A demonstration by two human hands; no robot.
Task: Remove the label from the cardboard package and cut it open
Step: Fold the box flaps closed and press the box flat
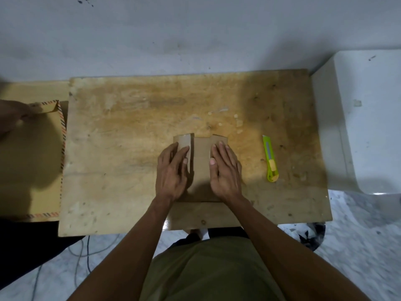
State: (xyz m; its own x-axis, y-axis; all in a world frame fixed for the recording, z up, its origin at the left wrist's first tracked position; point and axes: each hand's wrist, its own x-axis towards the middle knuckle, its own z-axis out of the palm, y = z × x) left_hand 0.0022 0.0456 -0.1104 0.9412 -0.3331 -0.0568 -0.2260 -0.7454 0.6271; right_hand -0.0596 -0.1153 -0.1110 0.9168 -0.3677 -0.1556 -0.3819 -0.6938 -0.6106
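A brown cardboard package (200, 164) lies on the wooden table (130, 148), in the middle near the front edge. Its two top flaps are spread apart, showing the inside. My left hand (172, 172) rests flat on the left flap, fingers together and pointing away from me. My right hand (225, 170) lies flat on the right flap in the same way. Both press the flaps down; neither grips anything. A green and yellow utility knife (270, 158) sits on the table to the right of my right hand, apart from it. No label shows on the package.
On the left, a brown envelope with a striped border (43, 161) lies on a lower surface, with another person's hand (15, 114) on it. A white block (358, 118) stands at the table's right end. Cables (82, 253) and a dark object (312, 235) lie on the floor.
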